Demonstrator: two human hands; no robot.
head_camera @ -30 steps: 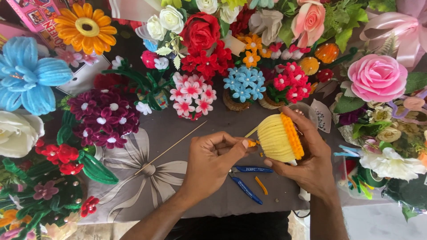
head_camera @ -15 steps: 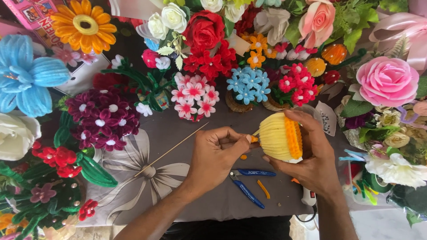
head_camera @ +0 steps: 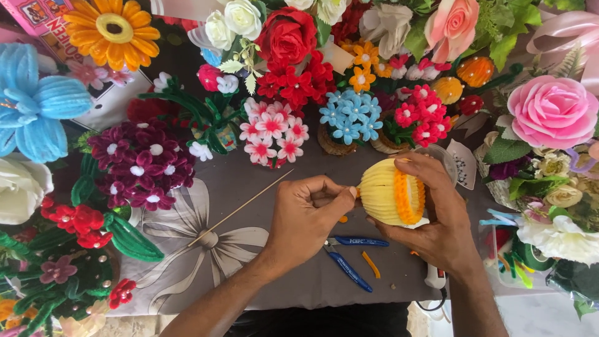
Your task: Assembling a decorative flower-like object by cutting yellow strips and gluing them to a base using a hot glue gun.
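My right hand (head_camera: pixel 440 215) cups a pale yellow pipe-cleaner flower (head_camera: pixel 385 195) with an orange fuzzy rim, held just above the grey cloth. My left hand (head_camera: pixel 307 219) pinches the narrow base of that flower between thumb and fingers. A thin wooden stick (head_camera: pixel 240 208) lies slanted on the cloth just left of my left hand. Blue-handled pliers (head_camera: pixel 349 257) lie under my hands, with a short orange pipe-cleaner scrap (head_camera: pixel 371 264) beside them.
A grey cloth with a printed flower (head_camera: pixel 212 243) covers the table. Handmade flowers ring it: blue (head_camera: pixel 37 112) and white at left, maroon cluster (head_camera: pixel 145 167), red roses (head_camera: pixel 287 37), pink-white pot (head_camera: pixel 273 131), blue pot (head_camera: pixel 350 117), pink rose (head_camera: pixel 552 111) at right.
Both hands have stayed in place on the yellow flower, with only small finger shifts; the flower has turned slightly, showing more of its orange rim.
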